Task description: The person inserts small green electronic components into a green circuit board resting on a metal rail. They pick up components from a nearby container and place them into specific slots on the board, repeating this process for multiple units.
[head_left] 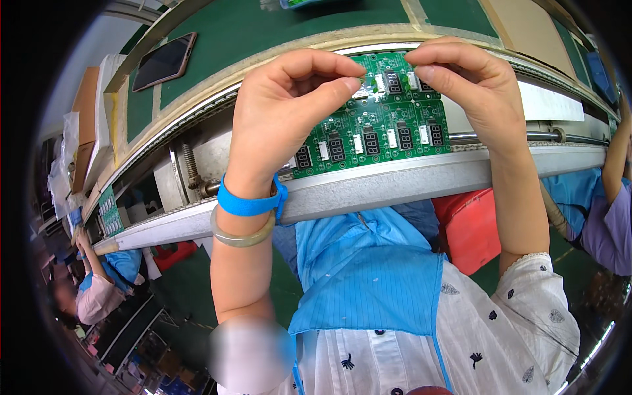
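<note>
A green circuit board panel (388,153) lies across the rails of the line in front of me. It carries rows of black digit displays (371,140) and white connectors (358,144). Over its far left part, my left hand (280,108) is closed with thumb and forefinger nearly together. My right hand (477,89) pinches in the same way above the far right part. Tiny green bits show by both sets of fingertips, but whether they are held parts or the board behind cannot be made out. A blue wrist strap (247,203) and a pale bangle (243,235) circle my left wrist.
A metal rail (395,178) runs along the near side of the line. Beyond the far rail, a phone (164,61) lies on a green surface. Another board (110,210) sits farther left, beside a co-worker (99,283). A second co-worker (612,217) is at the right.
</note>
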Tool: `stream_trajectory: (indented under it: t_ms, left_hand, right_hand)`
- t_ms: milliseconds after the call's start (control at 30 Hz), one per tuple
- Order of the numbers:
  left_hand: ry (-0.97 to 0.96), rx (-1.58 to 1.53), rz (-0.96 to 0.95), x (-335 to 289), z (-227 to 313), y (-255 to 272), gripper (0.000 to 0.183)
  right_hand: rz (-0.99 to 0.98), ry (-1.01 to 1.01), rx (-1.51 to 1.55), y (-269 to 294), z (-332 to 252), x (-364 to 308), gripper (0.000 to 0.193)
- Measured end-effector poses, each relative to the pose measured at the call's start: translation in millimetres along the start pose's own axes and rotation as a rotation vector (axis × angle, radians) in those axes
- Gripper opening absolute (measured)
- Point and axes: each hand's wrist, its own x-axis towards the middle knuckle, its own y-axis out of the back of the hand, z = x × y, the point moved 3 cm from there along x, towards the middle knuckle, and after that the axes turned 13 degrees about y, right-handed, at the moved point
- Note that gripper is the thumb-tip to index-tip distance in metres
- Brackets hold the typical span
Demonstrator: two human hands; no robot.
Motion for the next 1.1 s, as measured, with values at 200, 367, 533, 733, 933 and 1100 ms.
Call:
stream_trajectory:
  t_ms: [200,367,533,733,933,1100]
  left_hand:
    - [-0.027,-0.046,-0.005,0,-3,-1,0.016]
    - [-0.024,0.04,-0.002,0,-3,0,0.017]
    - [-0.048,0.067,0.003,-2,-3,0,0.017]
    - [-0.062,0.126,0.005,0,-3,0,0.017]
    - [-0.083,0.156,0.017,0,-5,0,0.018]
    - [-0.09,0.184,0.017,1,-5,0,0.019]
  right_hand:
    - [-0.009,-0.08,0.023,4,-9,-3,0.021]
    - [-0.106,0.107,-0.294,8,-6,-11,0.023]
    - [-0.205,0.288,-0.556,2,-9,-11,0.029]
    - [-0.206,0.343,-0.669,-6,-6,-8,0.029]
    - [-0.214,0.374,-0.746,-9,-6,-8,0.024]
    - [-0.224,0.39,-0.775,-9,-8,-8,0.023]
